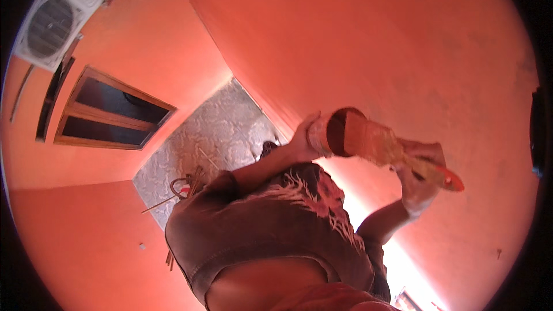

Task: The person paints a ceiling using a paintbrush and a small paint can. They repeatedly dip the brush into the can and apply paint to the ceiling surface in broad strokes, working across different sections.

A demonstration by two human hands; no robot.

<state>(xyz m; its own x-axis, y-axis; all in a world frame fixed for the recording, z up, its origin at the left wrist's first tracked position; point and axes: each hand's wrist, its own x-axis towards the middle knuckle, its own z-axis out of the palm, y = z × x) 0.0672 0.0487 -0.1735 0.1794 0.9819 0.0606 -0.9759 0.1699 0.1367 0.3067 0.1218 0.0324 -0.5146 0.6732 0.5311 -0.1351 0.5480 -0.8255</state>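
My left hand (pixel 303 139) is wrapped round the side of a small paint can (pixel 320 134), which is tilted so its dark round mouth faces right. In my right hand (pixel 422 175) is a wide paintbrush (pixel 375 141), gripped near where the bristles meet the handle. Its bristles look coated in orange and overlap the can's mouth; whether they touch the rim I cannot tell. The brush's handle, with a red-orange end, sticks out past my right fingers. Part of my left fingers is hidden behind the can.
A tall orange wall (pixel 368 40) rises close behind the can and brush. On another orange wall are a wood-framed window (pixel 115 109) and an air-conditioner outdoor unit (pixel 55 26). Below lies a patterned grey floor (pixel 222 121), with a bundle of thin sticks (pixel 193 183) near my left shoulder.
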